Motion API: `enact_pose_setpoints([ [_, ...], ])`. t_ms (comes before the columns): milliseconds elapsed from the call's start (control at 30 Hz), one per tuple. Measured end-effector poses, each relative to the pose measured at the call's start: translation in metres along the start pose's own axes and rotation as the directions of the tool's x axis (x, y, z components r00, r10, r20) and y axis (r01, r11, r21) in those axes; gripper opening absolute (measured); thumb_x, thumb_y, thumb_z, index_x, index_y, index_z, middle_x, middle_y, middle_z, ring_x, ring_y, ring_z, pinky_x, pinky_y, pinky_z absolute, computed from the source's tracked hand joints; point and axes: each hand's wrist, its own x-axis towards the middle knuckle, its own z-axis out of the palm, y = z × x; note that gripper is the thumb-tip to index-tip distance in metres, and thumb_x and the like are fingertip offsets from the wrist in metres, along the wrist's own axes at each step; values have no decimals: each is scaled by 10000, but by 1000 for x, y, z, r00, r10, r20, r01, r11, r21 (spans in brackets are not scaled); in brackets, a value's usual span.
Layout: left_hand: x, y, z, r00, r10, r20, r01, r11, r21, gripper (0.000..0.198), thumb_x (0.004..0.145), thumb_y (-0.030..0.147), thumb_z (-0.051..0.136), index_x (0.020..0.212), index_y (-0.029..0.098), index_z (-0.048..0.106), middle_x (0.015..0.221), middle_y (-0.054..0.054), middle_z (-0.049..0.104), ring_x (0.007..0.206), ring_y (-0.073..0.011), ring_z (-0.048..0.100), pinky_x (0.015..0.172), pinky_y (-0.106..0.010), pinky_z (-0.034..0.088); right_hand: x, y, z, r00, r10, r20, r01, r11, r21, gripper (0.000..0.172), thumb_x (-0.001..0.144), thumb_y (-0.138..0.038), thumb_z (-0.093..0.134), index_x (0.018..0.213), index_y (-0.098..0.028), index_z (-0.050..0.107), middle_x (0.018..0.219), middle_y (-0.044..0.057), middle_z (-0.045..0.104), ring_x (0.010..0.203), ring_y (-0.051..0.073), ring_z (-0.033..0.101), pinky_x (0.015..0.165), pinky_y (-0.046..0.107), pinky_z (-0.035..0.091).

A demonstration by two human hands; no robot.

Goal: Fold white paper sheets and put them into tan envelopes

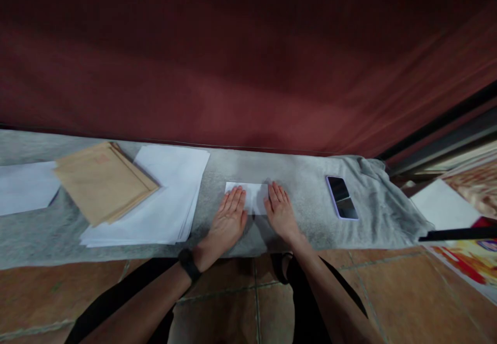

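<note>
Small white paper (259,199) is seen L of the phone (342,198), on grey cloth (308,188), pressed near its ends by L hand (229,217) and R hand (281,214) (grip: fingers laid flat, clamped on nothing). Prob. v. light, bendy, easily creased; best lifted by opp. edges.

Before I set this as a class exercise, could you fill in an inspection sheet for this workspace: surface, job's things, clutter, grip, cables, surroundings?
Surface: gray cloth, rumpled at the right end.
Job's things: small white paper, lying between the hands.
Clutter: brown envelopes overlapping a stack of white sheets; separate white paper at far left; smartphone at right.
Grip: left hand flat over the paper's left part; right hand at its right edge, fingers extended.
Cables: nothing seen.
Surroundings: dark red backdrop behind; tiled floor below.
</note>
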Motion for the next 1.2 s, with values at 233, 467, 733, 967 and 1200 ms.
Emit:
enact_pose_setpoints([
  [233,-13,26,10,986,147,73,-145,989,-36,598,1004,228,357,1561,10,364,1619,-229,411,1556,-290,310,1261,-507,321,-11,-32,5,972,-200,122,192,978,77,573,1110,-410,262,1590,-127,395,1660,114,376,1558,223,315,1266,455,309],
  [467,-16,12,15,998,52,18,-52,999,5,613,1014,243,344,1577,1,336,1646,-215,364,1567,-283,277,1273,-475,310,-20,-23,12,983,-167,79,173,981,-87,594,1104,-436,332,1594,-102,378,1661,125,364,1550,247,331,1280,454,244],
  [733,-14,-6,8,999,-44,10,44,998,38,628,1014,305,342,1565,5,375,1635,-218,370,1557,-296,306,1262,-508,317,-19,-18,11,993,-117,32,121,980,-158,619,1094,-427,363,1612,-88,332,1655,166,362,1533,287,357,1254,490,263],
  [967,-1,-10,-3,993,-113,29,111,991,68,600,1012,285,338,1507,-37,446,1588,-254,445,1538,-322,348,1271,-522,287,-5,-26,-1,997,30,65,-22,992,-124,608,1105,-436,293,1544,-49,456,1622,196,407,1536,328,350,1273,559,198],
  [1200,14,3,12,998,14,57,-16,1000,27,578,999,191,335,1546,19,407,1627,-228,397,1557,-292,311,1269,-501,298,12,-57,2,986,-42,159,42,999,5,552,1118,-374,242,1570,-118,429,1655,121,371,1564,240,303,1289,488,227],
])
